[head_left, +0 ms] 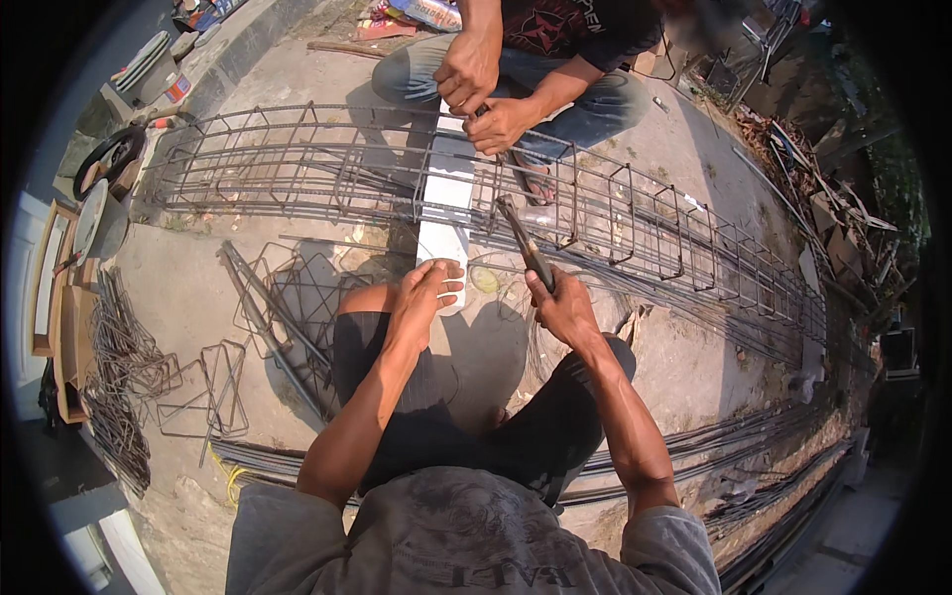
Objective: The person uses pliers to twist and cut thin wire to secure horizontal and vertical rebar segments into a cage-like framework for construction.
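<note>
My left hand [429,297] lies with its fingers stretched out on the near end of a white board [448,238]. The board reaches away from me across a long rebar cage [679,260], and some bars pass over it. Pincers with dark handles [528,246] are gripped in my right hand [568,309]. Their jaws point up toward the cage, just right of the board; whether they touch a bar, I cannot tell. Across the cage, a co-worker's two hands [501,125] work close together above the board's far end, with a small dark tool partly hidden in them.
Bent wire stirrups [124,372] pile up at the left, others lying loose beside my knee. Long steel bars [684,446] run along the ground behind me at the right. Debris [783,159] lines the far right edge. The co-worker crouches beyond the cage.
</note>
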### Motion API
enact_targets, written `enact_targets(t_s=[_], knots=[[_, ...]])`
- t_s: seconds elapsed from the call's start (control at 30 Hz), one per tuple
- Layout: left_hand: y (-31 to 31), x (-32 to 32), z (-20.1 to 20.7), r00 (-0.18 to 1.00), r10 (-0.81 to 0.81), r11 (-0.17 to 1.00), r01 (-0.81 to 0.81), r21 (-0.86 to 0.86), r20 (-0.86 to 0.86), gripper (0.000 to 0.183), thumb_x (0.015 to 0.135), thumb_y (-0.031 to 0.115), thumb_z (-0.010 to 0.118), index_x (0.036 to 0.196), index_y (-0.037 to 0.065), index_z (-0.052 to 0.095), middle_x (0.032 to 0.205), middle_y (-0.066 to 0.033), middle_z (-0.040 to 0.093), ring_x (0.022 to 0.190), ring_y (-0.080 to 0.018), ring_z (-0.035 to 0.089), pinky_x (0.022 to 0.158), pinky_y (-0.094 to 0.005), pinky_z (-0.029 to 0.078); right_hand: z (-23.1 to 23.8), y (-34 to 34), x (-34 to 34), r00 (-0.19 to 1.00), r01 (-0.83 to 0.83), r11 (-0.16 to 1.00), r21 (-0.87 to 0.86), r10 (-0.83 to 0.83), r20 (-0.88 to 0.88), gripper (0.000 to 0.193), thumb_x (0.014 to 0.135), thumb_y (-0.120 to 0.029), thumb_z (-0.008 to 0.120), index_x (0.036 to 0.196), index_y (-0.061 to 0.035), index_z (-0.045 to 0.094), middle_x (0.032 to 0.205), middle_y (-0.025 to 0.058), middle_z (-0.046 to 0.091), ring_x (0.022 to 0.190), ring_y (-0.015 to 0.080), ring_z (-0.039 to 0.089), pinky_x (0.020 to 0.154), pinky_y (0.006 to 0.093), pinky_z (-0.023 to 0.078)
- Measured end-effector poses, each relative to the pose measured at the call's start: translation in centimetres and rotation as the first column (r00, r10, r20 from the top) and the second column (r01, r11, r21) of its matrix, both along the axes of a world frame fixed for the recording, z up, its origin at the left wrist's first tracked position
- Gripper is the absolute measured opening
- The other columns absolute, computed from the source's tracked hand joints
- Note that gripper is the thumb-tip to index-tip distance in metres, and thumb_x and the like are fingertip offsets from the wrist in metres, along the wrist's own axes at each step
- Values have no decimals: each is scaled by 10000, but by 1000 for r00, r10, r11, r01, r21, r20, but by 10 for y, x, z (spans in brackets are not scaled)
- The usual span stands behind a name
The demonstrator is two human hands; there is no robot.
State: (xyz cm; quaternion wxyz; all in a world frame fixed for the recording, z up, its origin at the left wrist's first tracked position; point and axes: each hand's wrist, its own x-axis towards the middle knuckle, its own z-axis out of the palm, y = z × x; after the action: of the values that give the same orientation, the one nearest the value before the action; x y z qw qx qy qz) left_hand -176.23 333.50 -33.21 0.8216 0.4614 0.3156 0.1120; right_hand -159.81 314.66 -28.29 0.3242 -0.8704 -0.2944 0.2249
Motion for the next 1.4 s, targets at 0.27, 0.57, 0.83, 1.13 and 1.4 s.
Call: enact_targets(t_s=[0.27, 0.57, 0.83, 1.13, 1.4], knots=[[-12, 13, -23, 994, 110, 950, -98, 295, -25, 311, 1041, 320, 471, 1127, 61, 620, 1087, -54, 671, 991, -181, 663, 822, -326, 504, 29, 31, 4, 966, -76, 838, 540, -73, 250, 263, 966, -197, 619, 979, 64, 649, 696, 157, 636, 629, 213, 654, 572, 347, 502], [-18, 21, -38, 968, 244, 940, -221, 259, -59, 366, 1041, 324, 444, 1082, 14, 635, 1096, -96, 680, 1057, -227, 658, 865, -340, 495, 52, 16, 14, 950, -53, 983, -174, 104, 296, 265, 938, -257, 627, 1005, -3, 662, 708, 250, 637, 713, 474, 631, 653, 467, 496], [-17, 16, -35, 979, 202, 963, -191, 189, -38, 365, 1032, 315, 473, 1088, 0, 648, 1060, -90, 686, 1036, -210, 662, 831, -333, 507, 73, 54, 0, 916, -274, 757, 593, 17, 401, 151, 922, -145, 647, 935, 5, 642, 617, 124, 577, 518, 182, 568, 523, 326, 461], [-24, 6, -20, 974, 226, 920, -223, 323, 27, 416, 1049, 364, 432, 1045, 7, 646, 1032, -106, 698, 988, -196, 663, 818, -320, 507, 23, -19, -23, 996, -69, 977, -201, 81, 48, 290, 941, -265, 599, 1094, -27, 662, 800, 267, 665, 797, 452, 654, 741, 495, 512], [-22, 1, -2, 947, 289, 829, -322, 458, 144, 401, 1053, 336, 430, 1041, 1, 651, 990, -97, 702, 931, -177, 666, 792, -307, 516, 100, 21, -33, 989, -111, 968, 225, 86, 121, 288, 954, -249, 640, 1100, -2, 662, 754, 218, 673, 682, 305, 682, 649, 373, 514]])
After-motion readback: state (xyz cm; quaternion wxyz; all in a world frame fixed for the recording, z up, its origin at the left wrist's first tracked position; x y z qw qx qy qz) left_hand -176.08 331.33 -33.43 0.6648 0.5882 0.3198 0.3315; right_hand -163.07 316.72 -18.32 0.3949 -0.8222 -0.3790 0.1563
